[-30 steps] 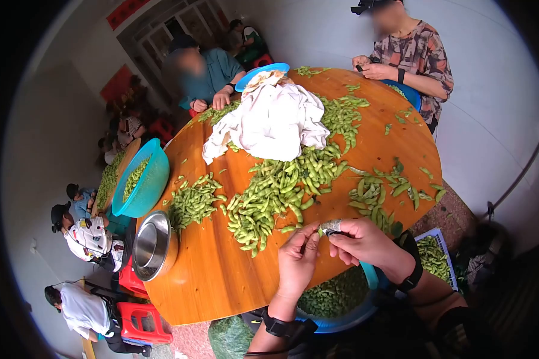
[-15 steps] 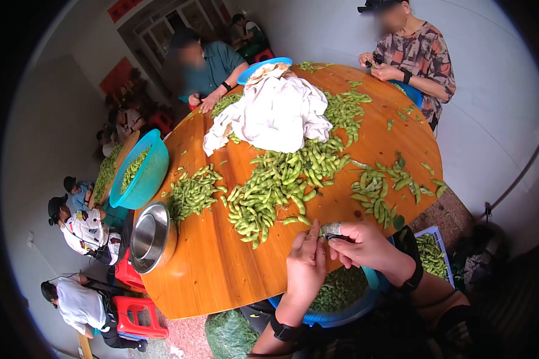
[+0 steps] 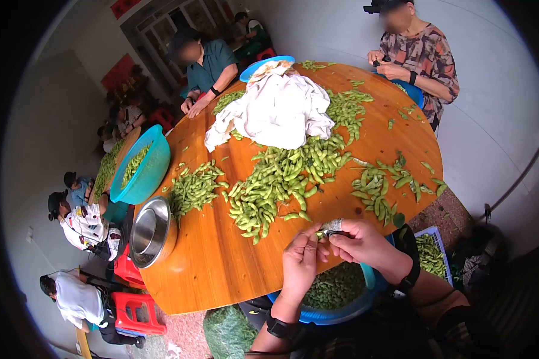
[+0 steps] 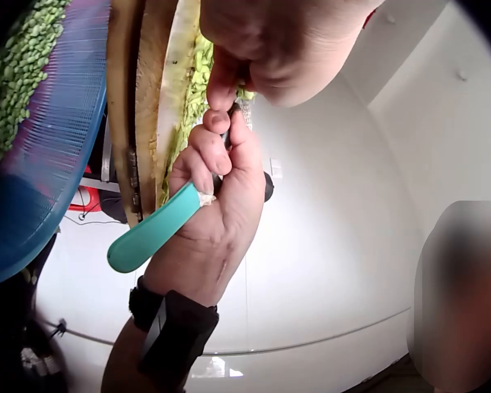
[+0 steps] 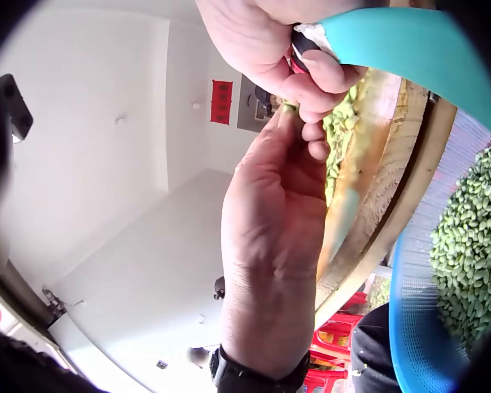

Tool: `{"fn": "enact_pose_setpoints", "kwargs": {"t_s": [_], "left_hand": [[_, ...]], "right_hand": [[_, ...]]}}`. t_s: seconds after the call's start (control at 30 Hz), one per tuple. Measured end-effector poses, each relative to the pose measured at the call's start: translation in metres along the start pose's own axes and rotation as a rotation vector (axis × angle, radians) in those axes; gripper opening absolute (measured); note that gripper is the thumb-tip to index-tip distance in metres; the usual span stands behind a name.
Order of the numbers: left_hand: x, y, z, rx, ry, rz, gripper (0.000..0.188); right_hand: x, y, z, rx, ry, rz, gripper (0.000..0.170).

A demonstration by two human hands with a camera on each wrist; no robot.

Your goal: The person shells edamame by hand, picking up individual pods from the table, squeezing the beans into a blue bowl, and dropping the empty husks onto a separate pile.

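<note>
My left hand (image 3: 300,262) pinches a green pod (image 3: 320,234) between thumb and fingertips, over the table's near edge. Meeting it from the right, my right hand (image 3: 365,244) grips a tool with a curved teal handle (image 4: 155,233); the handle sticks out past the palm. The tool's working end is mostly hidden by fingers. A pale grey wrap (image 3: 333,225) covers one right finger. In the right wrist view the fingertips of both hands come together at the pod. Below the hands is a blue basket (image 5: 409,327) holding shelled green beans (image 5: 475,254).
Piles of edamame pods (image 3: 275,185) lie on the round wooden table (image 3: 221,269), beside a white cloth (image 3: 281,113). Metal bowls (image 3: 151,232) and a teal basin (image 3: 153,164) stand at the left. Pods fill a crate (image 3: 431,251) at the right. Two people sit across the table.
My left fingers, more stretched out half a second ago, are now bent around the pod. Both hands stay together. The person in the teal shirt has drawn their hands back toward the table's edge.
</note>
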State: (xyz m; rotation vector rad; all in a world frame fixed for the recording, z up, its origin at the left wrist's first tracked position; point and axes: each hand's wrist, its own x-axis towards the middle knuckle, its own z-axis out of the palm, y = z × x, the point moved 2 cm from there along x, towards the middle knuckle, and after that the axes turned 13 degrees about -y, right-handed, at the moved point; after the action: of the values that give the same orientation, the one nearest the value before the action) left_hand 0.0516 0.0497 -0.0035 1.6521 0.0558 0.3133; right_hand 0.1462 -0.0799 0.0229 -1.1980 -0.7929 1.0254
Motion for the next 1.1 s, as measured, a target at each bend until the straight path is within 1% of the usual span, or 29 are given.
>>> {"fn": "enact_pose_setpoints", "kwargs": {"t_s": [0.07,0.1,0.17,0.2,0.23,0.27,0.33,0.47,0.57,0.6,0.67,0.7,0.73,0.77,0.8,0.87,0.97,1.0,1.07,1.1], "left_hand": [[0.002,-0.003,0.0,-0.284,-0.012,-0.107,0.029],[0.004,-0.001,0.0,-0.285,-0.009,-0.106,0.029],[0.006,0.0,0.0,-0.721,0.003,-0.227,0.026],[0.007,0.0,0.0,-0.722,0.007,-0.224,0.026],[0.008,-0.002,0.001,-0.71,-0.021,-0.259,0.023],[0.007,-0.004,0.001,-0.697,-0.049,-0.296,0.02],[0.005,-0.008,0.001,-0.702,-0.031,-0.289,0.018],[0.005,-0.011,0.003,-0.686,0.025,-0.289,0.017],[0.008,-0.015,0.004,-0.659,0.017,-0.319,0.017],[0.008,-0.015,0.006,-0.659,0.017,-0.319,0.017],[0.007,-0.012,0.008,-0.676,0.074,-0.305,0.015],[0.005,-0.008,0.009,-0.674,0.073,-0.305,0.015],[0.003,0.0,0.012,-0.637,0.046,-0.271,0.014],[0.002,0.004,0.013,-0.599,0.021,-0.238,0.013],[0.001,0.002,0.014,-0.598,0.022,-0.238,0.013],[-0.001,-0.001,0.014,-0.312,0.007,-0.171,0.012],[-0.002,-0.004,0.014,-0.284,0.066,-0.167,0.014],[-0.001,-0.004,0.015,-0.284,0.067,-0.169,0.014],[0.001,-0.004,0.017,-0.521,0.231,-0.225,0.015],[0.002,-0.004,0.017,-0.521,0.231,-0.226,0.015]], "right_hand": [[0.0,0.0,-0.002,0.008,0.002,0.028,0.01],[0.001,0.001,-0.004,-0.05,0.015,0.034,0.01],[0.0,0.0,-0.003,-0.108,0.024,0.04,0.011],[-0.001,-0.004,0.001,-0.274,0.078,-0.061,0.012],[-0.004,-0.007,0.004,-0.437,0.13,-0.162,0.014],[-0.005,-0.007,0.005,-0.437,0.124,-0.161,0.014],[-0.007,-0.008,0.005,-0.573,0.139,-0.208,0.016],[-0.009,-0.006,0.007,-0.547,0.142,-0.174,0.015],[-0.007,-0.001,0.004,-0.579,0.14,-0.185,0.016],[-0.006,-0.003,0.004,-0.545,0.142,-0.173,0.016],[-0.004,0.0,0.004,-0.51,0.143,-0.162,0.016],[-0.001,0.005,0.004,-0.519,0.169,-0.241,0.016],[0.0,0.005,0.004,-0.528,0.194,-0.32,0.016],[0.0,0.004,0.004,-0.528,0.193,-0.321,0.016],[-0.002,0.0,0.006,-0.558,0.178,-0.292,0.017],[-0.003,-0.002,0.009,-0.585,0.158,-0.261,0.017],[-0.003,-0.001,0.012,-0.596,0.154,-0.241,0.018],[-0.004,-0.002,0.014,-0.596,0.162,-0.245,0.02],[-0.004,-0.001,0.015,-0.596,0.17,-0.249,0.021],[-0.004,0.002,0.017,-0.59,0.174,-0.267,0.021]]}}
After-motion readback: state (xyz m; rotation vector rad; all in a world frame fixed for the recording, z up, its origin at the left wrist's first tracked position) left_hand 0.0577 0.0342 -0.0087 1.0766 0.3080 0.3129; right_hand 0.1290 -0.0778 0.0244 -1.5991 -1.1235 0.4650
